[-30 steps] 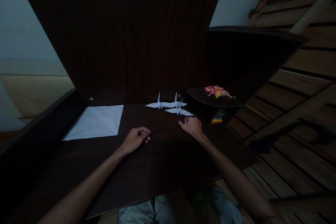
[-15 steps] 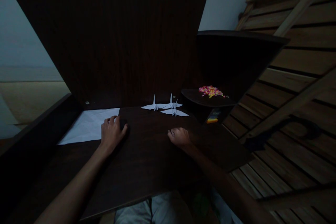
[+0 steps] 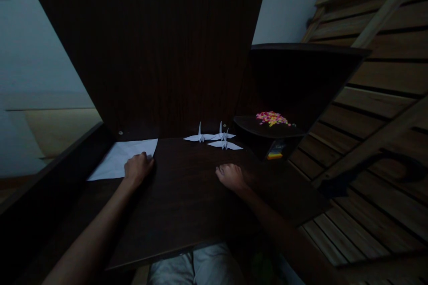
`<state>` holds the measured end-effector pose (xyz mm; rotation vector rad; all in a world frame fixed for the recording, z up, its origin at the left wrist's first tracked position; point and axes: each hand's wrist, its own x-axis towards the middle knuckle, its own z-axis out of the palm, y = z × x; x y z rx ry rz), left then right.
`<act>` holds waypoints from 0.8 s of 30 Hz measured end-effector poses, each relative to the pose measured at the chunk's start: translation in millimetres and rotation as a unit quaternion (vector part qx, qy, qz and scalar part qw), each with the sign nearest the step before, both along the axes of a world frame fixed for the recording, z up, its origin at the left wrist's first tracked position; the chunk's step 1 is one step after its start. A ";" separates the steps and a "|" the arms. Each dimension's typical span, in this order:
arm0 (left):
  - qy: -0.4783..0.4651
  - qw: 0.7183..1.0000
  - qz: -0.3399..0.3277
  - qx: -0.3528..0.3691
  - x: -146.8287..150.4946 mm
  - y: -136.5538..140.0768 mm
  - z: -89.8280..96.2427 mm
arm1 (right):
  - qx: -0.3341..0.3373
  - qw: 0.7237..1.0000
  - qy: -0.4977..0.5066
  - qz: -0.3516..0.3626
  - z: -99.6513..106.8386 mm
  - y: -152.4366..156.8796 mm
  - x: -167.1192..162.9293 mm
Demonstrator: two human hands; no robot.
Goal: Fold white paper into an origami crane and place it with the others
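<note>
My left hand rests at the right edge of a flat white sheet of paper, covering part of it. Its fingers are curled in, and no paper is visibly pinched in them. My right hand lies as a loose fist on the dark desk, with nothing seen in it. Beyond it, close together near the back panel, stand three white paper cranes: a left one, a rear right one and a front one.
To the right, a small corner shelf carries a pile of bright coloured beads. Beneath it stands a small box with a rainbow-coloured edge. A raised side board bounds the desk's left. Wooden slats rise at the right.
The fingers of my left hand have gone from spread to curled, still at the paper's edge. My right hand stays a fist in the same place. The view has shifted slightly.
</note>
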<state>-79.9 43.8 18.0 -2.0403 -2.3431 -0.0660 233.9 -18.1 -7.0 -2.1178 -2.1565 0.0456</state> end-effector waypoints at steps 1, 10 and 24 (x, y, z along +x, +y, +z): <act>0.001 1.000 0.002 -0.002 0.3 0.4 1.4 | 0.000 1.000 0.000 0.001 -0.1 0.1 0.3; 0.032 0.999 -0.026 0.002 2.2 4.4 7.0 | 0.011 1.000 0.013 0.008 -2.9 1.2 1.7; 0.059 0.989 -0.080 0.109 33.3 -31.5 56.4 | 0.055 0.886 0.444 0.125 5.3 7.7 -24.1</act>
